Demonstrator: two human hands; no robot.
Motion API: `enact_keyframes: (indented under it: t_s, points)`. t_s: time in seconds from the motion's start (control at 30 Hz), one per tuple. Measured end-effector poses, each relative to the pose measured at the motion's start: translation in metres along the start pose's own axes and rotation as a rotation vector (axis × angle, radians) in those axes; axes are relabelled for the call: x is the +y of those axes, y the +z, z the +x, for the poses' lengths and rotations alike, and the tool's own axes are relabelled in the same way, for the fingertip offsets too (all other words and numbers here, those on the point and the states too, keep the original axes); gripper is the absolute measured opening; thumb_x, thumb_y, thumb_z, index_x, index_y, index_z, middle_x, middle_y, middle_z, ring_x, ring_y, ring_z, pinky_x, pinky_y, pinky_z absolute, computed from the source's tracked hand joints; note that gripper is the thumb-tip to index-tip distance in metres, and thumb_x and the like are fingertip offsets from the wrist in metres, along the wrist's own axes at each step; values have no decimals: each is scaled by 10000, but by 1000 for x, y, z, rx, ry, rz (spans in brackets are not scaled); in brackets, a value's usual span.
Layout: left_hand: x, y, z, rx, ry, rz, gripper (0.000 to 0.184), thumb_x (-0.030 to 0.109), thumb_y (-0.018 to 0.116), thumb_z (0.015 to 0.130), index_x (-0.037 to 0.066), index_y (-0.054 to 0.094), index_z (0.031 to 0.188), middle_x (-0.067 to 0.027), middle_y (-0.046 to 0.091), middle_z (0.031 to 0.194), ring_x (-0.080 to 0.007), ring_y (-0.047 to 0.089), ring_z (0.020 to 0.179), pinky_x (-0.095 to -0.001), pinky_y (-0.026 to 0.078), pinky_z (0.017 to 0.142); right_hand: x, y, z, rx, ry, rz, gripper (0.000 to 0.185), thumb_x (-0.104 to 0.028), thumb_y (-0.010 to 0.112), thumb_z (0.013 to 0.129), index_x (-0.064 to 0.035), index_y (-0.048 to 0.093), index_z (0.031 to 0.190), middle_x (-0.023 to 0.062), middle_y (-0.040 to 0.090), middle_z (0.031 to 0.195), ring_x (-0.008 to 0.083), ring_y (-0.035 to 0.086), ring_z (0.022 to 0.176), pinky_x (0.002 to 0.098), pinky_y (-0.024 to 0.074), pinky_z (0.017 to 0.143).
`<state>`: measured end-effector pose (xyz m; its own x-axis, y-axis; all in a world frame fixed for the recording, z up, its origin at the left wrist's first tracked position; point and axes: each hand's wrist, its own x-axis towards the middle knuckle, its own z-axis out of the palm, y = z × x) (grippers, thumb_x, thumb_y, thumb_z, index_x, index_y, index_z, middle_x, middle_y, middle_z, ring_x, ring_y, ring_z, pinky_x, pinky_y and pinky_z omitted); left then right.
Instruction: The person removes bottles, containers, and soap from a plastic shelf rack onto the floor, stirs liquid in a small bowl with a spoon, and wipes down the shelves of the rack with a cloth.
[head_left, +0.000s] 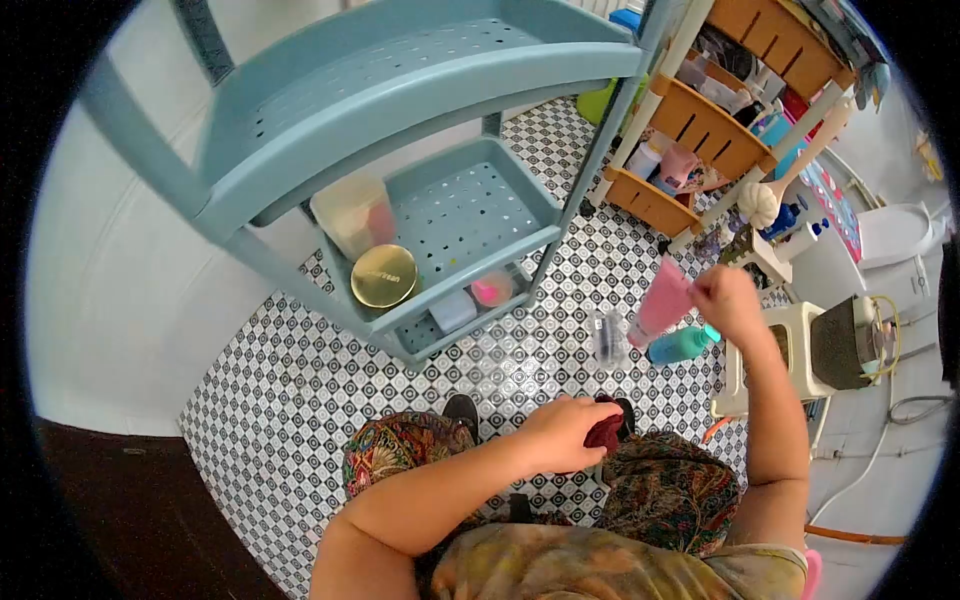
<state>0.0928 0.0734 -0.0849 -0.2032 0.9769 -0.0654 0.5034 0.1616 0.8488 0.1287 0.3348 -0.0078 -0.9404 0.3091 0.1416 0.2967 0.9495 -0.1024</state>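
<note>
My left hand (567, 432) is closed around a crumpled dark red cloth (604, 432), held low above my knees. Out to the right, my right hand (727, 302) grips a pink squeeze tube (663, 303) by its flat end, its cap end pointing down and to the left. Just below the tube, a teal bottle (679, 345) lies on the tiled floor. Beside it is a clear plastic package (608, 340) with something dark inside. Parts of the cloth are hidden by my left fingers.
A blue-grey tiered shelf (430, 95) stands ahead, holding a plastic container (355, 215) and a gold-lidded jar (384, 276). To the right are an orange-brown rack (706, 130) of toiletries, a white stool (790, 335) and a toilet (893, 235). Patterned tiles (290, 430) cover the floor.
</note>
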Motion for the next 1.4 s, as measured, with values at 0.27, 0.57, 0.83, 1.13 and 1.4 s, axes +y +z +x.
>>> enact_keyframes:
  t_s: [0.27, 0.57, 0.83, 1.13, 1.4]
  points:
    - [-1, -2, -1, 6, 1, 34, 498, 237, 606, 664, 152, 484, 1139, -127, 563, 892, -315, 542, 843, -404, 440, 723, -107, -63, 65, 111, -141, 561, 225, -164, 550, 733, 48, 598, 677, 93, 559, 525, 130, 552, 471, 275, 426, 462]
    - [-4, -1, -4, 66, 25, 11, 505, 236, 622, 648, 114, 507, 1124, -155, 569, 926, -325, 552, 852, -403, 447, 756, -193, -11, 145, -10, -34, 805, 217, -143, 568, 744, 66, 602, 695, 83, 576, 563, 120, 566, 509, 234, 469, 494]
    - [4, -14, -11, 80, 28, 47, 422, 205, 611, 664, 122, 507, 1064, -151, 550, 920, -332, 535, 847, -421, 452, 729, -227, 58, 192, 234, -267, 463, 367, -378, 470, 781, -60, 654, 769, 162, 614, 860, 311, 581, 841, 379, 460, 759]
    - [-4, -9, -10, 124, 38, 43, 303, 206, 617, 661, 71, 544, 923, -142, 564, 879, -327, 539, 835, -408, 445, 745, -246, 53, 177, 70, -312, 512, 418, -444, 483, 758, -71, 646, 850, 173, 603, 912, 328, 569, 867, 403, 451, 773]
    - [4, -19, -6, 47, 72, 15, 444, 180, 633, 665, 73, 520, 1081, -156, 583, 916, -327, 549, 855, -391, 434, 762, -176, 66, 88, 202, -260, 684, 297, -329, 561, 753, -40, 628, 739, 165, 588, 641, 318, 579, 613, 370, 459, 577]
